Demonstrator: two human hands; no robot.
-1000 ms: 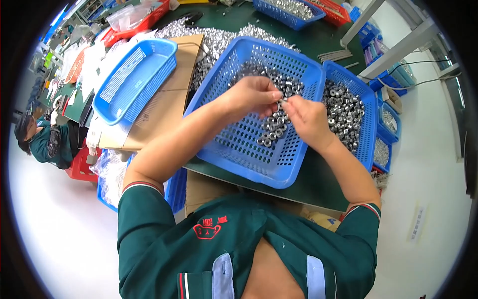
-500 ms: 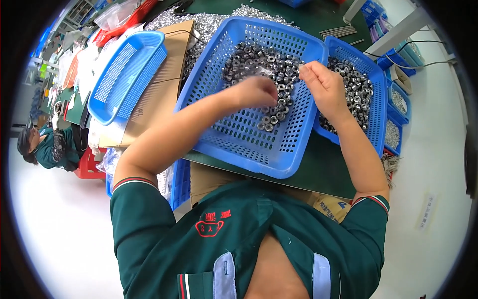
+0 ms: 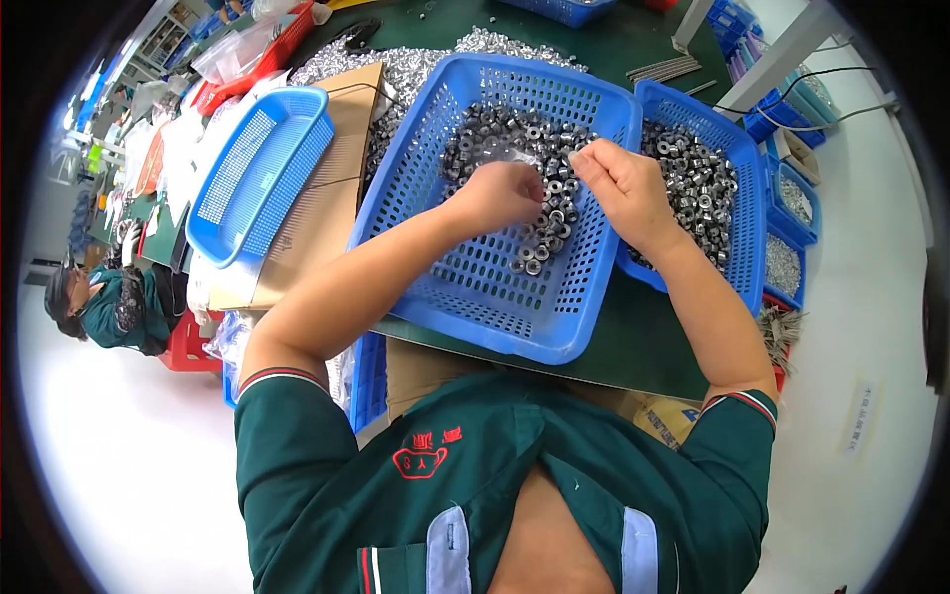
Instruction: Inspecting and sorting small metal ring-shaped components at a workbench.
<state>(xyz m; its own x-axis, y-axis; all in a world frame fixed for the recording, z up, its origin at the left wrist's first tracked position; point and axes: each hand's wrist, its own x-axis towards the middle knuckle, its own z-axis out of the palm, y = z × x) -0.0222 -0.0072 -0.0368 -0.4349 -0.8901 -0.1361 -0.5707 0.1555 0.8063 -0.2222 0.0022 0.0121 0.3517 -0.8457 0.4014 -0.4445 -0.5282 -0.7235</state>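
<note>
In front of me a large blue perforated basket (image 3: 465,297) holds a heap of small metal parts with round holes (image 3: 555,230), like nuts. My left hand (image 3: 500,194) is over the heap with its fingers curled together; whatever they hold is hidden. At the basket's right rim, my right hand (image 3: 623,188) is closed in a pinch, thumb against fingers, and anything in it is too small to name. Something clear and shiny, like plastic film (image 3: 513,156), lies on the parts behind my left hand. A second blue basket (image 3: 757,188) to the right holds more of the same parts.
A smaller blue basket (image 3: 203,243) rests on a cardboard sheet (image 3: 341,173) at the left. Shiny small metal pieces (image 3: 406,74) are heaped behind the large basket. Metal rods (image 3: 661,69) lie at the far right. A co-worker (image 3: 114,307) sits off to the left.
My left hand has shifted slightly left and down over the heap. The right hand has moved a little left and lower, still pinched. The whole view has shifted slightly.
</note>
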